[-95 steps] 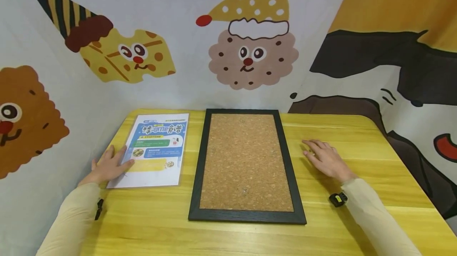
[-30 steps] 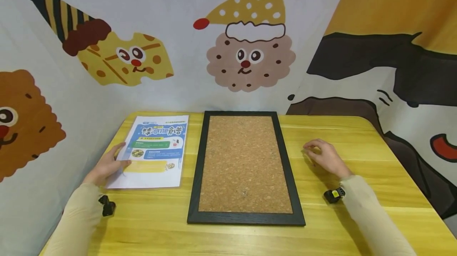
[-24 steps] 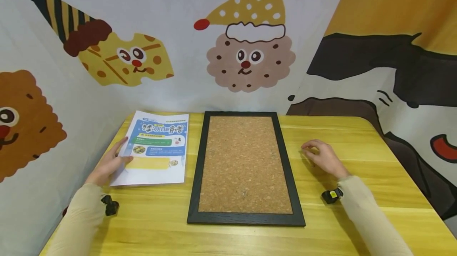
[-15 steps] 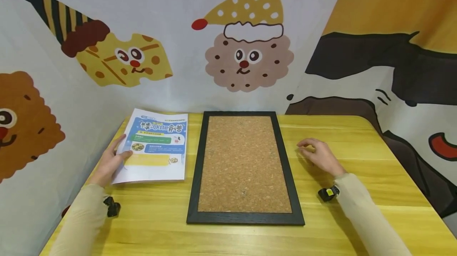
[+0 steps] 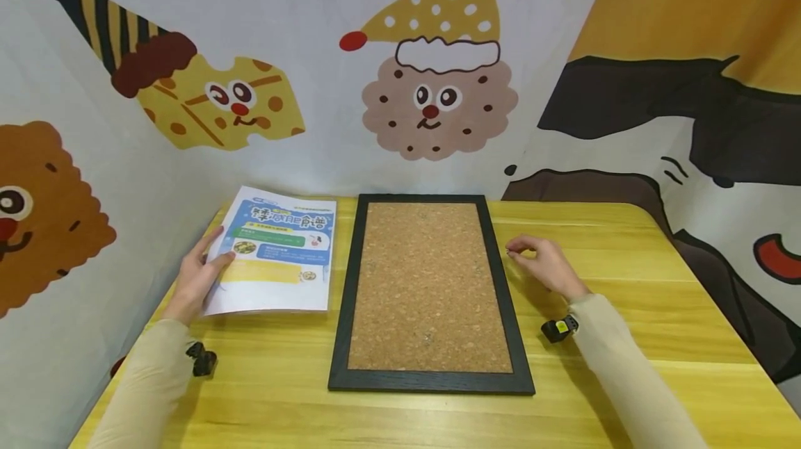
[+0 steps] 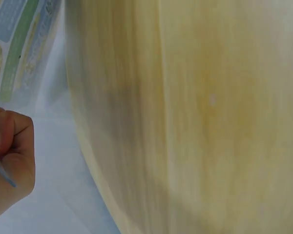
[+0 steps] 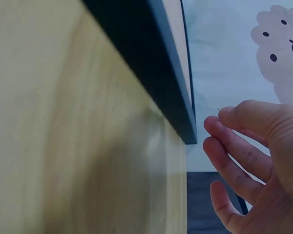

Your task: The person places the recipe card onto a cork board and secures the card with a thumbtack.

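My left hand pinches the left edge of a printed paper sheet, blue and white with green and yellow bands. The sheet is raised off the table, its lower edge casting a shadow. In the left wrist view part of the sheet shows above my curled fingers. To its right a cork board with a black frame lies flat. Just right of the frame, my right hand holds thumb and forefinger together. The right wrist view shows a tiny pin poking out between those fingertips; most of it is hidden.
Small shiny marks show on the cork, too small to identify. The yellow wooden table meets a cartoon-printed cloth behind and at the left. Black cameras sit on both wrists.
My left hand has gone from lying flat on the sheet to gripping its edge, lifting it slightly. My right hand has closed into a pinch and moved left towards the board.
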A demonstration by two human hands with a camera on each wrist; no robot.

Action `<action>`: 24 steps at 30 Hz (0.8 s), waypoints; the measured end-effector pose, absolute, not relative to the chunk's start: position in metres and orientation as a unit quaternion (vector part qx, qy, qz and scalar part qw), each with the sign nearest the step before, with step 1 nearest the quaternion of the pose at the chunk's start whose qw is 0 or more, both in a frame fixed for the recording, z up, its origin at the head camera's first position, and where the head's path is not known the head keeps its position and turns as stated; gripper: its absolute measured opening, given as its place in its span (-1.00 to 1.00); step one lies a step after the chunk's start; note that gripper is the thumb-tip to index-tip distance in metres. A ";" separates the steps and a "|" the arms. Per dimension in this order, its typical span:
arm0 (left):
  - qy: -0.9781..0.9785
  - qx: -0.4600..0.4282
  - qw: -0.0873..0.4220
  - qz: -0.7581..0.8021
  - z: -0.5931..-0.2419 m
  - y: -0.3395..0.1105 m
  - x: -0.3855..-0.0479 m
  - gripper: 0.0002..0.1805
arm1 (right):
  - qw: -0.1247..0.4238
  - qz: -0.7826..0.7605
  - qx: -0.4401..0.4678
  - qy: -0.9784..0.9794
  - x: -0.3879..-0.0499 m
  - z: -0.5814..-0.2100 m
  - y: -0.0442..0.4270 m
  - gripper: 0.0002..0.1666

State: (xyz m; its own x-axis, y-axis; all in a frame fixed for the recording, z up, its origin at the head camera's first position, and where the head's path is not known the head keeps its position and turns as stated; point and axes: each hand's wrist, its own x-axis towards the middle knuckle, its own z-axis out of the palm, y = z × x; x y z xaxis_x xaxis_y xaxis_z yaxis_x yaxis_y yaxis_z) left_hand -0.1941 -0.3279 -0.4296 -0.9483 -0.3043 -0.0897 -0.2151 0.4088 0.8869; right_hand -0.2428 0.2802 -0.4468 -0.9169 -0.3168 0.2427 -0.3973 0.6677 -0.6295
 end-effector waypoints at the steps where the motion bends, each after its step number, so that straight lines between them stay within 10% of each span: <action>1: -0.835 0.153 0.047 -0.526 -0.428 -0.326 -0.194 -0.29 | 0.058 0.361 0.196 -0.910 -0.244 -0.446 0.279 -0.80; 24: -0.775 0.095 0.061 -0.622 -0.417 -0.295 -0.194 -0.35 | 0.047 0.370 0.219 -0.902 -0.281 -0.422 0.247 -0.81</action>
State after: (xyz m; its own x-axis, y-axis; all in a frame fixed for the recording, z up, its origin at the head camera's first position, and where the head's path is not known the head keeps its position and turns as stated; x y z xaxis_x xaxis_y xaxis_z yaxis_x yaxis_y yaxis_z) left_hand -0.1936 -0.2951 -0.4173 -0.9744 -0.2237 -0.0239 -0.0716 0.2075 0.9756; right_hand -0.2812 0.2468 -0.4219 -0.8993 -0.3605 0.2475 -0.4304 0.6301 -0.6463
